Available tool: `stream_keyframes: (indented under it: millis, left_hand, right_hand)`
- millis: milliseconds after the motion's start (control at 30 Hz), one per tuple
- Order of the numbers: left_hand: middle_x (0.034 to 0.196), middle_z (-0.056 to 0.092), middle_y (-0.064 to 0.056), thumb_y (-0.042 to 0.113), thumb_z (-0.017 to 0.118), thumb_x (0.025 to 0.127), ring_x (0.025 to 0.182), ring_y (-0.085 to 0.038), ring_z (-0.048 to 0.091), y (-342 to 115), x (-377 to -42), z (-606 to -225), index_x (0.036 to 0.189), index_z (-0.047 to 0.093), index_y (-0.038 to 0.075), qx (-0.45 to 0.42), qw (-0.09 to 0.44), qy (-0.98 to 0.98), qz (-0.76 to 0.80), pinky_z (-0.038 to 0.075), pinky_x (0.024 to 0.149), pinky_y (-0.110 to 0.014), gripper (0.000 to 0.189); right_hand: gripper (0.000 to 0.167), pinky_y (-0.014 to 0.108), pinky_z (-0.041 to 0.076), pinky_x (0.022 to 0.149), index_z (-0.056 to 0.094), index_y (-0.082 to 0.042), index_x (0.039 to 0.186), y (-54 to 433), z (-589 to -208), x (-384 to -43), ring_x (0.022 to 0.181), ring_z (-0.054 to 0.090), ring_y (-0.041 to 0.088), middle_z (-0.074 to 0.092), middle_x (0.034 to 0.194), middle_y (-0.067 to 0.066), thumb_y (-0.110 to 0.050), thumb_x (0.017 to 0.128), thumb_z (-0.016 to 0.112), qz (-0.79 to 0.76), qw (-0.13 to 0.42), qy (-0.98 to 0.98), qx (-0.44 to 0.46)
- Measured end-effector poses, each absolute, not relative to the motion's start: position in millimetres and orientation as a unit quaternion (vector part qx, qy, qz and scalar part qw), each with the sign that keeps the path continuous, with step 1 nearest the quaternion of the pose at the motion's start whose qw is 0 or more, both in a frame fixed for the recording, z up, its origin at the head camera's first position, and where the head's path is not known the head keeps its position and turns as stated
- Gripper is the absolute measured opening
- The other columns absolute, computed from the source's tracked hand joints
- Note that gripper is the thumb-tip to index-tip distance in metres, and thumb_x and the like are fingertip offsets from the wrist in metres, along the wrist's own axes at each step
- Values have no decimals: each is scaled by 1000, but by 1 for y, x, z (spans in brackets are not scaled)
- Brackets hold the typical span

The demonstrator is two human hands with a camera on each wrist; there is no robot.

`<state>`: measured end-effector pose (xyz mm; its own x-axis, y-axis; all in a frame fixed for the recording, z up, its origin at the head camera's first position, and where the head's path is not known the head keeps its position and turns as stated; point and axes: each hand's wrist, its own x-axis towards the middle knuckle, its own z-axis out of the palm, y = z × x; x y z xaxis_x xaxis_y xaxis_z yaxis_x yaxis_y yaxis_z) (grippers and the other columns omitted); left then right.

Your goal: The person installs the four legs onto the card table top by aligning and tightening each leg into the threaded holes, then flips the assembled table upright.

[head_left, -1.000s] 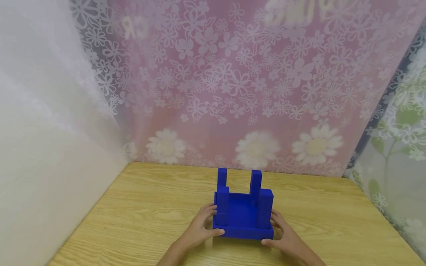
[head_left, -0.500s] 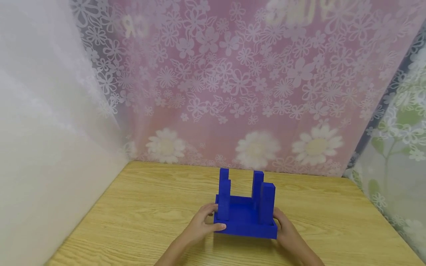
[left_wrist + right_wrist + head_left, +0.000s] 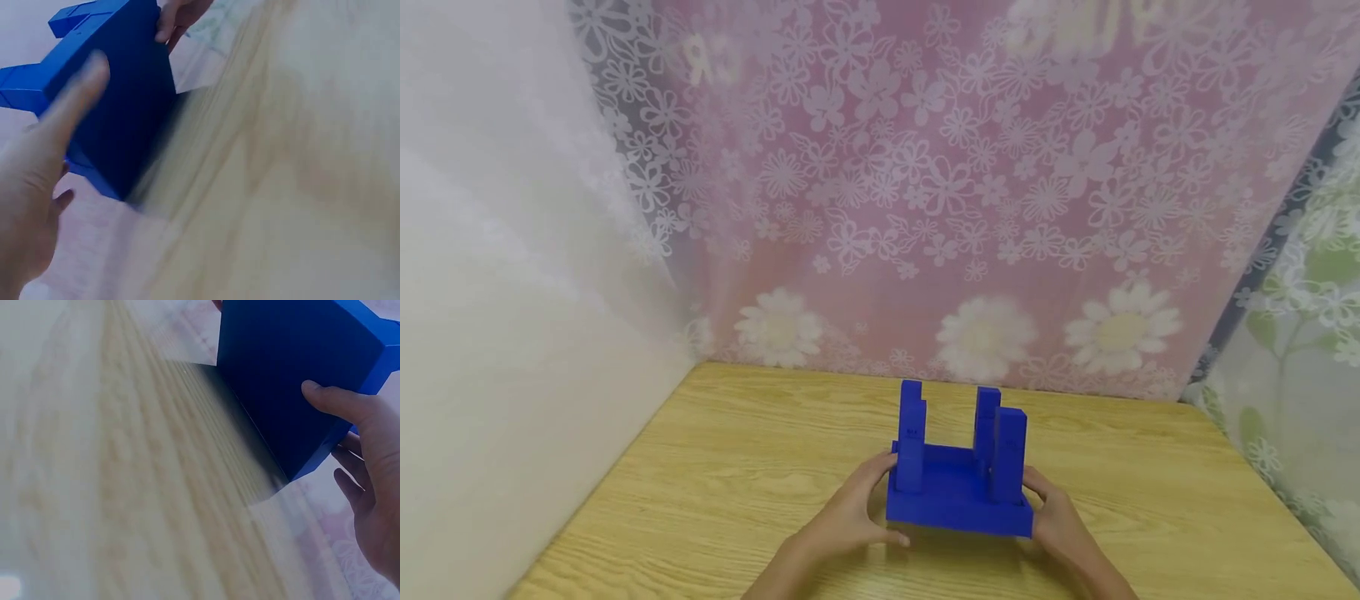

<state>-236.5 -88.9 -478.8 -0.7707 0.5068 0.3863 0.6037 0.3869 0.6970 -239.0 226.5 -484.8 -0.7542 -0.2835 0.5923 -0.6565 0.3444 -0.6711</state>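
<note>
A blue shallow square tray with several upright posts stands in front of me, posts upward. Its near side is tilted up off the table, and both wrist views show the flat underside. My right hand grips the right side, its thumb pressed on the underside and its fingers at the side wall. At the left side my left hand is spread in a wide C. Its fingertips reach the side wall, while the thumb, blurred in the left wrist view, is off the front wall.
The wood-grain table extends to both sides and behind the tray. A pink flowered curtain hangs at its back edge. A pale wall borders the left, and a flowered sheet the right.
The tray's front edge has risen and the tray has shifted slightly right. My left thumb has come off the front wall and dropped below it. My right thumb has gone from the front corner to underneath.
</note>
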Motion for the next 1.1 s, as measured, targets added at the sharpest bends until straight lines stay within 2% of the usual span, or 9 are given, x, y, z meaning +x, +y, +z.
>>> stream_keyframes:
  millis: [167,267,333,667,833,967,1100]
  left_hand:
    - [136,44,-4,14,79,73,124,-26,40,-85,-252,-498,132,48,14,-360,196,-807,-424,35,98,-41,67]
    - [127,53,-9,-1,76,72,117,-27,48,-82,-259,-504,122,56,6,-377,262,-785,-416,39,95,-34,54]
    - [122,56,-12,-7,74,70,113,-28,52,-81,-262,-505,116,59,2,-383,287,-772,-418,41,93,-32,49]
    - [118,58,-15,-11,74,68,108,-29,55,-80,-266,-507,112,62,-2,-399,312,-758,-412,42,92,-31,46]
    - [116,59,-15,-11,74,67,106,-27,56,-79,-268,-507,113,61,-2,-405,332,-746,-411,44,90,-30,49]
    - [114,60,-16,-11,72,69,104,-26,57,-76,-266,-504,116,59,-3,-402,336,-738,-426,45,88,-30,50]
    - [113,60,-16,-10,72,71,104,-27,58,-73,-266,-500,118,57,-3,-390,338,-739,-433,45,88,-30,49]
  right_hand:
    - [51,15,36,91,63,-6,115,229,-484,-243,111,48,4,60,113,-1,3,67,78,471,197,-801,313]
    - [52,14,35,91,63,-7,115,230,-486,-244,111,48,3,60,113,-2,2,66,79,476,191,-800,311]
    - [52,14,34,92,63,-5,114,230,-486,-245,110,48,3,60,113,-1,3,65,80,473,195,-800,313]
    - [58,12,33,92,60,-2,118,233,-490,-249,113,44,3,56,114,-1,10,64,78,455,199,-799,338]
    - [60,12,35,90,61,-2,115,233,-493,-254,111,47,2,58,112,0,19,61,74,444,235,-787,358]
    - [51,12,39,87,62,-3,110,232,-491,-251,104,52,1,62,107,-2,19,65,71,450,255,-795,316]
    - [35,12,43,80,62,4,103,229,-488,-247,95,57,2,64,100,-4,18,71,68,480,249,-796,270]
